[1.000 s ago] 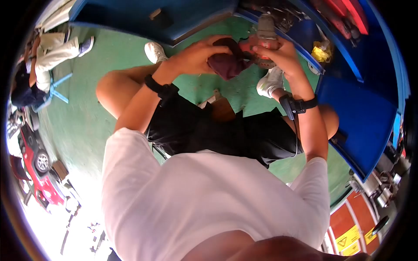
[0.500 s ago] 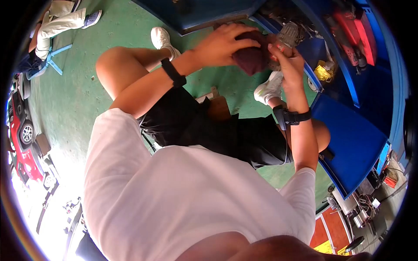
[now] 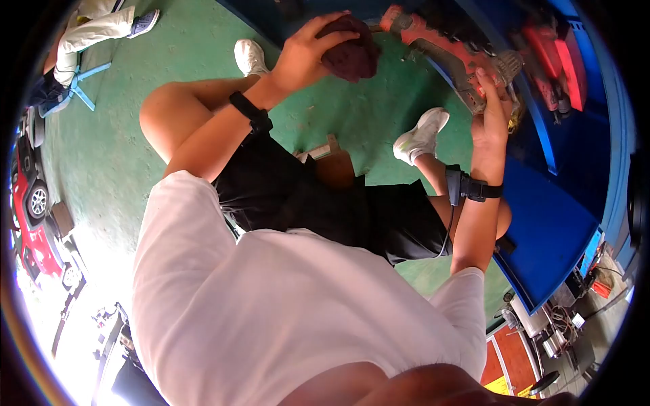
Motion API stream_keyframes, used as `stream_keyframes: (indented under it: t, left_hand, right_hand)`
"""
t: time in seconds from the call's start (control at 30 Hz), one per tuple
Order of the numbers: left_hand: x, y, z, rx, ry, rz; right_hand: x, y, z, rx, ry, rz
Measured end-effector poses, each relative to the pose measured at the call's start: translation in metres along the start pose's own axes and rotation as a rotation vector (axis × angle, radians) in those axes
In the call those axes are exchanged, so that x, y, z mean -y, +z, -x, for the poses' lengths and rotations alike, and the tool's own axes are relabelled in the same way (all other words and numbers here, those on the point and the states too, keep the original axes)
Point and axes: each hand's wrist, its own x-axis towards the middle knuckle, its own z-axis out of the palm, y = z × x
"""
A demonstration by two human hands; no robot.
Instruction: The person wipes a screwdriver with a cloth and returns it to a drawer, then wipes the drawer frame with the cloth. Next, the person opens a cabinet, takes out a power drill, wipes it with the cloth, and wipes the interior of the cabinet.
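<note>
My left hand (image 3: 302,57) is wrapped round a bunched dark maroon cloth (image 3: 355,53), held up near the edge of the blue cabinet. My right hand (image 3: 493,111) grips a worn red power tool (image 3: 447,51) with a ribbed grey head, its thumb pressed on the body. The tool slants across the cabinet opening, its far end toward the upper left. Part of its lower side is hidden behind my fingers, and its exact kind is unclear. The cloth and the tool are apart.
A blue metal cabinet (image 3: 548,223) stands open on the right, with other red tools (image 3: 552,64) inside. A small wooden stool (image 3: 335,168) shows between my legs. Another person's leg (image 3: 95,32) is at upper left, near a light blue stand (image 3: 81,86). A red car (image 3: 37,233) is farther left.
The cloth in my left hand has moved left and up, away from the tool. My right hand has carried the tool rightward, and more of its red body now shows.
</note>
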Motion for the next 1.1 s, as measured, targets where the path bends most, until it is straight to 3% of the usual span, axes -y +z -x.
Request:
stream_keyframes:
  t: [0.13, 0.2, 0.23, 0.3, 0.37, 0.6, 0.67, 0.7, 0.77, 0.93, 1.03, 1.1]
  left_hand:
    - [-0.016, -0.003, -0.025, -0.128, 0.225, 0.109]
    - [-0.03, -0.016, -0.033, 0.12, 0.292, 0.079]
    - [-0.037, -0.011, -0.034, 0.123, 0.287, 0.072]
    - [-0.05, 0.002, -0.037, 0.156, 0.316, -0.248]
    - [-0.044, 0.013, -0.031, 0.144, 0.304, -0.253]
    - [-0.009, 0.007, -0.03, 0.001, 0.007, -0.034]
    - [0.0, -0.01, -0.033, 0.403, -0.598, 0.0]
    - [-0.002, -0.011, -0.033, 0.409, -0.598, 0.007]
    - [-0.006, -0.013, -0.038, 0.177, -0.608, 0.18]
    - [-0.011, -0.011, -0.044, 0.378, -0.625, 0.223]
    - [-0.03, 0.001, -0.044, 0.371, -0.564, 0.321]
    - [-0.052, 0.012, -0.042, 0.066, -0.822, 0.785]
  right_hand:
    - [-0.012, 0.009, 0.004, 0.017, -0.113, -0.009]
    - [-0.024, 0.016, 0.005, 0.032, -0.083, 0.007]
    - [-0.026, 0.022, 0.006, 0.038, -0.079, 0.002]
    - [-0.025, 0.039, 0.015, 0.042, -0.034, -0.001]
    - [-0.019, 0.05, 0.022, 0.051, -0.078, 0.053]
    - [-0.005, 0.033, 0.019, 0.081, -0.233, 0.209]
    - [0.001, 0.031, 0.022, 0.069, -0.199, 0.199]
    - [0.003, 0.029, 0.026, 0.062, -0.161, 0.189]
    - [0.003, 0.031, 0.03, 0.069, -0.152, 0.14]
    - [0.0, 0.027, 0.03, 0.078, -0.135, 0.106]
    - [0.005, 0.03, 0.028, 0.118, -0.234, 0.276]
    - [0.0, 0.032, 0.029, 0.13, -0.382, 0.653]
